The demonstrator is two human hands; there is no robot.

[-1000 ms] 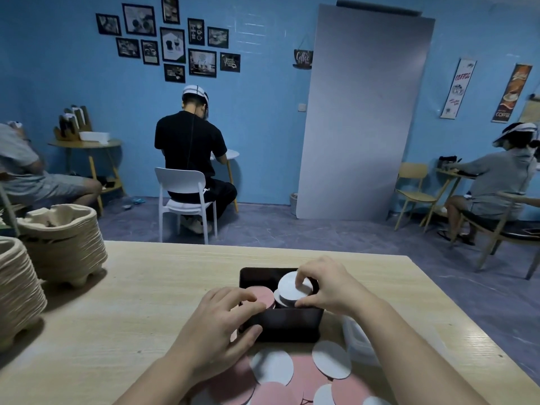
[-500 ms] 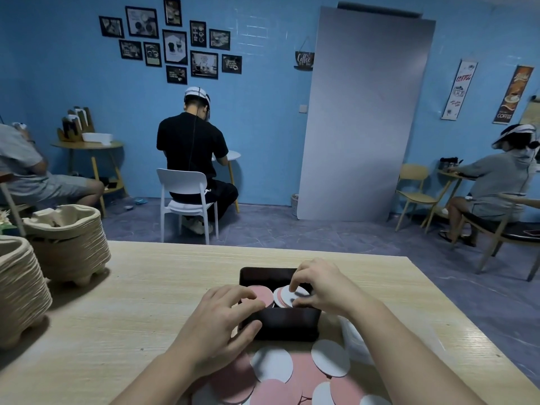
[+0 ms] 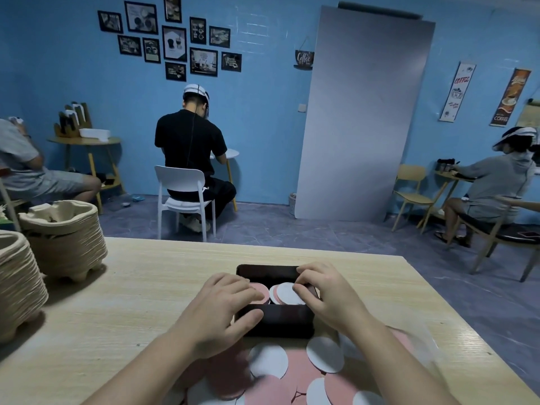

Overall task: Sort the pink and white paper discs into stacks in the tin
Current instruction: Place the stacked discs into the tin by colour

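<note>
- On the pale wooden tabletop [image 3: 146, 293], which fills the near half of the room from where I stand, two stacks of moulded pulp trays [image 3: 62, 238] sit at the far left edge, well apart from the work.
- Toward the near edge a dark rectangular tin [image 3: 277, 320] stands open, with both hands at it.
- The left hand [image 3: 222, 314] clasps the tin's left end, thumb against the front wall and fingers [image 3: 248, 290] curled over the rim onto a pink stack [image 3: 261, 290] inside.
- The right hand [image 3: 327, 296] reaches in from the right, its fingers [image 3: 304, 293] narrowed and resting on the top white disc [image 3: 287, 293]; I cannot tell whether they actually pinch it.
- That white disc lies on a stack in the tin's right half, just beside the pink stack.
- Loose pink and white discs [image 3: 292, 372] lie overlapping on the tabletop just in front of the tin, between the two forearms.
</note>
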